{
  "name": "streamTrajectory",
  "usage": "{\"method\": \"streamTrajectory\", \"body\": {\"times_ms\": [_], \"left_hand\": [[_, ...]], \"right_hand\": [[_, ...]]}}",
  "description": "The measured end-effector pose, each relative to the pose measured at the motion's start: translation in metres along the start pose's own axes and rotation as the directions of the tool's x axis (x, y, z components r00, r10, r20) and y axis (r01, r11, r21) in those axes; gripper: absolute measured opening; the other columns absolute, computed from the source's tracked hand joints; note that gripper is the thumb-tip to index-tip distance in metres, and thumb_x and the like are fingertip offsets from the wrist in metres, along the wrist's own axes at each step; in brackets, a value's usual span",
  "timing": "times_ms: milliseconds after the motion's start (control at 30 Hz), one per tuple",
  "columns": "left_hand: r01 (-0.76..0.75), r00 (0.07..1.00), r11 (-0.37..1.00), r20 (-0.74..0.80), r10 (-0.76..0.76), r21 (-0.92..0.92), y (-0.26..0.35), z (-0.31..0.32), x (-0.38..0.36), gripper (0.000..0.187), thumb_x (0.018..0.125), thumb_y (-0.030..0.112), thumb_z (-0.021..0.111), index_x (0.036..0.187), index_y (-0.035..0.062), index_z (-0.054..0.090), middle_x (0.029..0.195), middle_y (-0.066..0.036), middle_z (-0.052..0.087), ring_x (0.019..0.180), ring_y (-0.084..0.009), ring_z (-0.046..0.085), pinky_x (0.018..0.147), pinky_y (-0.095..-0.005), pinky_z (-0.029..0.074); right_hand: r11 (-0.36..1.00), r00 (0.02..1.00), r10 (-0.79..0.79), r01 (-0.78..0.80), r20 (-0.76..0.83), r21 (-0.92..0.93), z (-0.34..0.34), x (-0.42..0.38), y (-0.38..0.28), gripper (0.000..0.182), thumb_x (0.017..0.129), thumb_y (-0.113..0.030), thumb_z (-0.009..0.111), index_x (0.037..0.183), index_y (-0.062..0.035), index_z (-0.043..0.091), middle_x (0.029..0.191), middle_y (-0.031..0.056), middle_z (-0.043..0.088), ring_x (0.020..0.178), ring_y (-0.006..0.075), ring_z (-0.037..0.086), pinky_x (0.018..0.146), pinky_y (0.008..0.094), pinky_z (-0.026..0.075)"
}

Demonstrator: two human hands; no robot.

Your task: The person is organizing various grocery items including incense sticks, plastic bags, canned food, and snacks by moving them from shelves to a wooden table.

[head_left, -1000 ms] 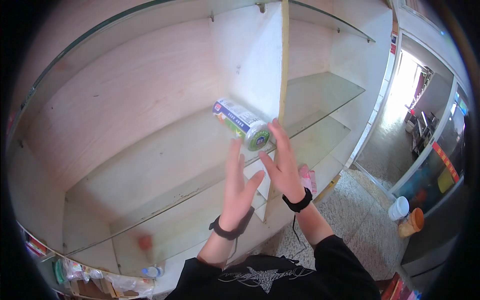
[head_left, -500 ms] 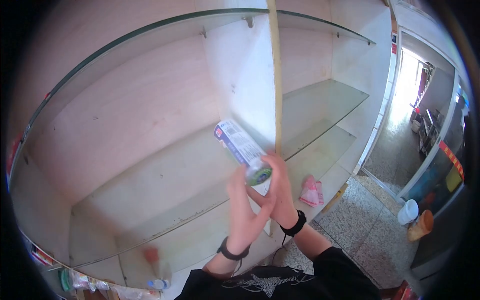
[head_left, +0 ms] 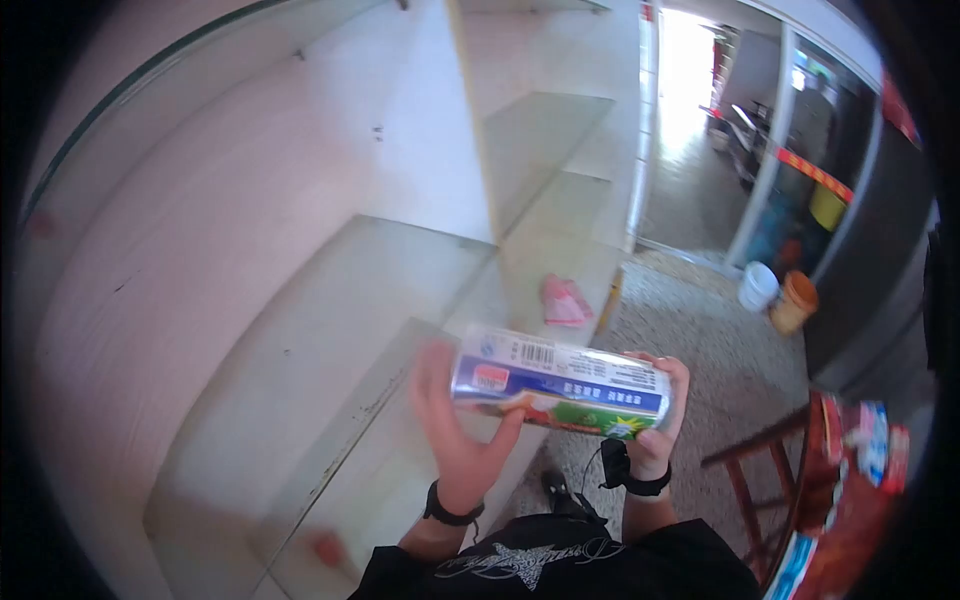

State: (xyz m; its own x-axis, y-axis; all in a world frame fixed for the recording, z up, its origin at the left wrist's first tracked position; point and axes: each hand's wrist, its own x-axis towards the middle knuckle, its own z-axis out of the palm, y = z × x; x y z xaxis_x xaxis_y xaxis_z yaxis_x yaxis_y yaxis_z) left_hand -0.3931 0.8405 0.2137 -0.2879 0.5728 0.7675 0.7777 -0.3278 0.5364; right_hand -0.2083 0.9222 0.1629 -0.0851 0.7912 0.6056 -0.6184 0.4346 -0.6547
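Observation:
A cylindrical package (head_left: 560, 384) with a blue, white and green label lies nearly level between my hands, in front of the glass shelves. My left hand (head_left: 458, 435) holds its left end, with the thumb against the lower side and the fingers slightly blurred. At the right end, my right hand (head_left: 665, 415) is wrapped round the package, thumb in front and fingers over the top. A black band circles each wrist.
Glass shelves (head_left: 330, 290) fill the left, and a pink cloth (head_left: 566, 301) lies on a lower shelf. White (head_left: 758, 287) and orange (head_left: 795, 303) buckets stand near a glass door. At lower right are a wooden chair (head_left: 765, 470) and red-covered items (head_left: 860, 510).
The view has turned right, bringing the chair into sight. The package has moved away from the shelf divider and swung to nearly level, and my hands have spread to its two ends.

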Motion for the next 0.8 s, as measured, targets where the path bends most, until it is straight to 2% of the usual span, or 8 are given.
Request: {"method": "streamTrajectory", "body": {"times_ms": [33,100,133,167,300,367,433,800], "left_hand": [[-0.006,0.999,0.999,0.035,0.007,-0.036,0.001,-0.003,-0.009,0.074,0.074,0.006,0.069,0.136,-0.0047,0.03,0.137,-0.023,0.033,0.127,-0.0361,0.033,0.104,-0.0462,0.027],[0.282,0.958,0.736,0.226,-0.178,-0.615,0.0,-0.003,-0.026,0.067,0.076,-0.001,0.066,0.133,-0.0053,0.032,0.131,-0.018,0.04,0.12,-0.0267,0.044,0.098,-0.0395,0.038],[0.256,0.965,0.687,0.218,-0.144,-0.68,-0.002,0.001,-0.033,0.061,0.078,-0.005,0.063,0.132,-0.0046,0.034,0.124,-0.013,0.046,0.111,-0.0197,0.051,0.092,-0.0334,0.044],[0.279,0.957,0.665,0.255,-0.137,-0.693,0.001,0.002,-0.041,0.061,0.078,-0.005,0.063,0.132,-0.0046,0.034,0.124,-0.013,0.046,0.111,-0.0197,0.051,0.092,-0.0334,0.044],[0.393,0.917,0.515,0.37,-0.152,-0.762,0.02,0.001,-0.067,0.06,0.079,-0.005,0.059,0.133,-0.0048,0.032,0.123,-0.013,0.047,0.112,-0.0189,0.05,0.092,-0.0323,0.042],[0.414,0.907,0.479,0.394,-0.147,-0.774,0.029,-0.001,-0.072,0.059,0.078,-0.008,0.06,0.131,-0.0041,0.036,0.121,-0.013,0.048,0.109,-0.0187,0.052,0.089,-0.0316,0.045],[0.42,0.902,0.518,0.404,-0.151,-0.745,0.037,-0.007,-0.075,0.057,0.078,-0.007,0.059,0.13,-0.0041,0.037,0.122,-0.012,0.048,0.108,-0.0175,0.053,0.086,-0.0299,0.046],[0.499,0.862,0.557,0.447,-0.24,-0.664,0.081,-0.059,-0.158,0.049,0.085,0.001,0.055,0.13,-0.0062,0.038,0.126,-0.013,0.043,0.118,-0.0207,0.044,0.098,-0.0361,0.038]], "right_hand": [[1.0,1.0,-0.012,0.012,-0.021,-0.014,-0.001,-0.015,-0.012,0.076,0.066,-0.033,0.077,0.122,-0.0045,0.034,0.124,0.0203,0.043,0.115,0.0283,0.046,0.098,0.0397,0.038],[0.991,0.989,-0.077,0.063,-0.123,-0.119,0.005,-0.043,-0.026,0.076,0.068,-0.035,0.077,0.123,-0.0043,0.034,0.124,0.0201,0.043,0.117,0.0279,0.045,0.099,0.0392,0.037],[0.983,0.959,-0.131,0.093,-0.252,-0.158,0.008,-0.057,-0.029,0.075,0.068,-0.036,0.077,0.122,-0.0045,0.036,0.124,0.0197,0.044,0.117,0.0279,0.045,0.099,0.0391,0.036],[0.972,0.908,-0.189,0.12,-0.373,-0.201,0.008,-0.07,-0.033,0.074,0.069,-0.038,0.077,0.121,-0.0047,0.037,0.123,0.0194,0.045,0.117,0.0278,0.045,0.099,0.0389,0.036],[0.937,0.857,-0.242,0.084,-0.455,-0.339,0.001,-0.123,-0.058,0.051,0.079,-0.03,0.07,0.115,-0.0058,0.042,0.131,0.0216,0.041,0.119,0.0283,0.044,0.101,0.0409,0.032],[0.917,0.845,-0.275,0.088,-0.459,-0.388,0.007,-0.137,-0.074,0.043,0.082,-0.025,0.066,0.113,-0.0045,0.045,0.135,0.0224,0.039,0.121,0.0293,0.042,0.102,0.0419,0.029],[0.765,0.84,-0.39,0.068,-0.378,-0.64,0.013,-0.144,-0.088,0.042,0.08,-0.023,0.066,0.113,-0.003,0.048,0.132,0.0203,0.041,0.122,0.0292,0.04,0.103,0.0419,0.028],[0.532,0.906,-0.234,-0.184,-0.353,-0.827,0.035,-0.223,-0.164,0.038,0.08,-0.007,0.057,0.116,0.0054,0.054,0.121,0.018,0.05,0.114,0.028,0.047,0.098,0.0366,0.034]]}}
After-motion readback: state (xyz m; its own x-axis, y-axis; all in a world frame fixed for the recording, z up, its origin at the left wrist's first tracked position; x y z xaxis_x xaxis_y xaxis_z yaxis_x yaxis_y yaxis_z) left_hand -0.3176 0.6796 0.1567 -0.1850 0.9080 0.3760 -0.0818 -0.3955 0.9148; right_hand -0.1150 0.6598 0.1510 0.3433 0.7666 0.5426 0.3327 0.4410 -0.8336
